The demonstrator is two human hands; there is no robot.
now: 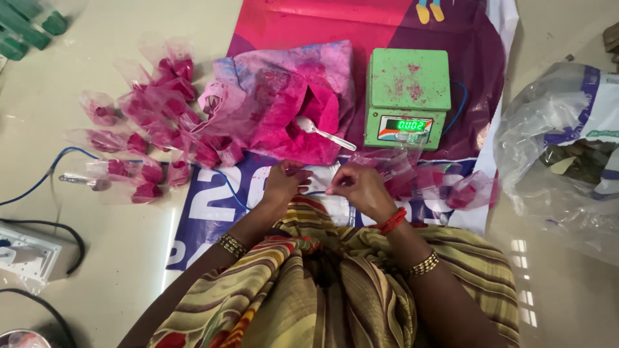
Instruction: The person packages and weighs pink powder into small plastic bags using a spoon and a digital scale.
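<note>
Banner [451, 38], purple and pink, lies flat on the pale floor [116, 251] and carries most of the work. On it, far centre, sits a big open bag [284, 96] of pink powder with a spoon [322, 133] resting in it. Right of the bag stands a green scale [407, 96], display lit, pan dusted with powder. At far right lies a large clear sack [567, 148] with dark contents, well apart from the hands.

Filled pouches [145, 116], small and clear with pink powder at the bottom, lie heaped on the left, partly on the floor. A smaller group [445, 187] lies right of the hands, near the scale. A blue cable [39, 180] runs from the left under the heap.

Left hand [284, 183] and right hand [358, 187] meet near centre over the banner, fingers pinched together on one small clear pouch [387, 164], which trails toward the scale. Whether both hands grip it, or only the right, cannot be told for certain.

Judgement: the pouch is very light, thin, limp and slippery, and it will crumple rather than hold shape. Best held by pinching the empty upper film, mouth upward, since loose powder would spill if tipped. The scale, the spoon handle and the right-hand group crowd the space just beyond the hands.
</note>
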